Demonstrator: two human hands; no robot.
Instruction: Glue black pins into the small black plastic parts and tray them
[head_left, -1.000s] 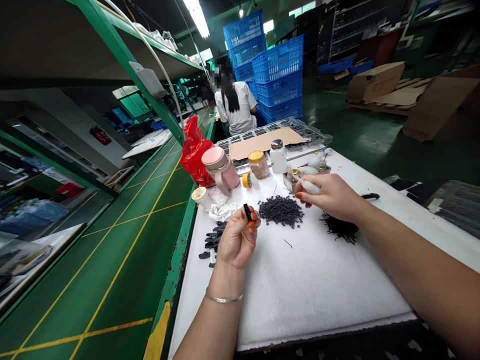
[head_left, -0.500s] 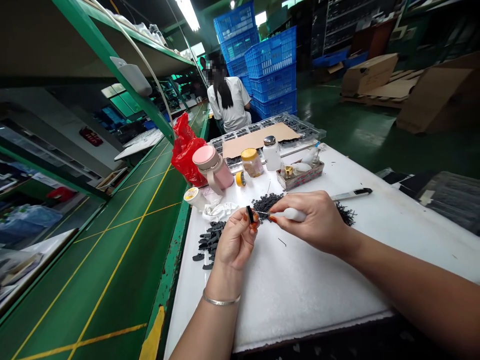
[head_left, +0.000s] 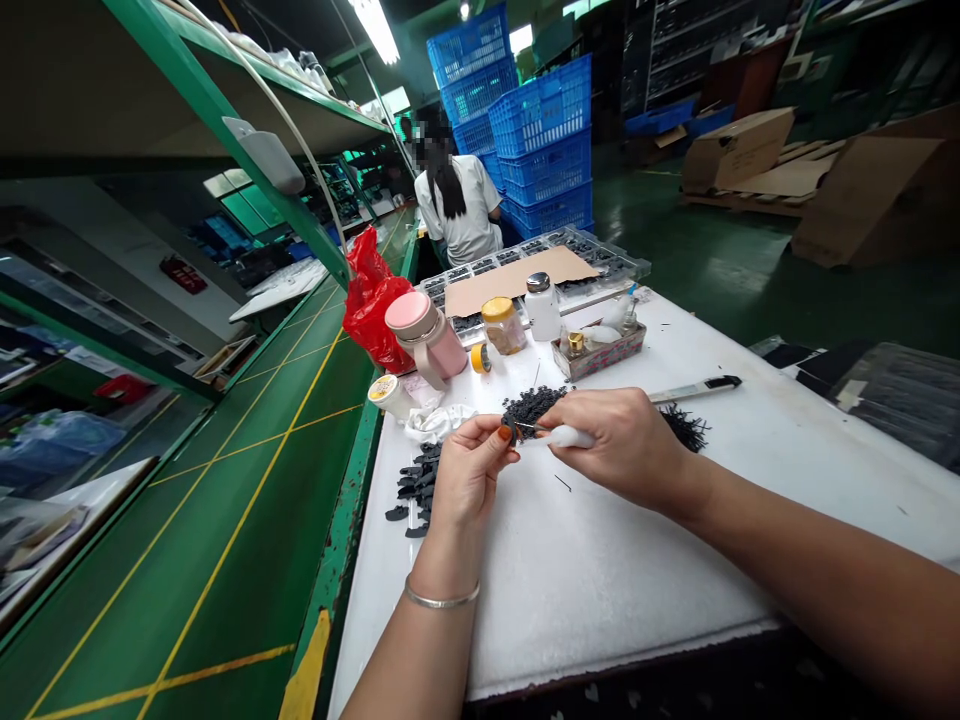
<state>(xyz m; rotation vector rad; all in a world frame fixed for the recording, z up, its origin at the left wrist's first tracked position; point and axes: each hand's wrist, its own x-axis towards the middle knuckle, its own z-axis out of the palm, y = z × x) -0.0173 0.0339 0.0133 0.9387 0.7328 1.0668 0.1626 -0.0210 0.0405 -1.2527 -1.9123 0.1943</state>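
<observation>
My left hand [head_left: 472,470] pinches a small black part [head_left: 511,431] between its fingertips, and the fingers hide most of it. My right hand [head_left: 622,445] grips a white-wrapped tool [head_left: 568,436] with a thin metal tip that reaches to that part. Beneath the hands lies a heap of tiny black pieces [head_left: 529,409]. A loose row of larger black parts [head_left: 417,489] sits by my left wrist. Behind my right hand are a utility knife [head_left: 694,391] and a tuft of black bristly strands [head_left: 686,427].
The white padded bench [head_left: 600,570] holds a pink tumbler [head_left: 426,338], several bottles and jars, a tape roll [head_left: 481,358] and a small tray [head_left: 600,352]. A parts tray [head_left: 517,275] lies beyond them. A seated co-worker [head_left: 457,200] sits past the bench, by stacked blue crates [head_left: 544,130].
My hands have moved closer together, and the tool's tip now meets the black part. The black part is more hidden by my left fingers. The view shifted slightly between the earliest frame and now.
</observation>
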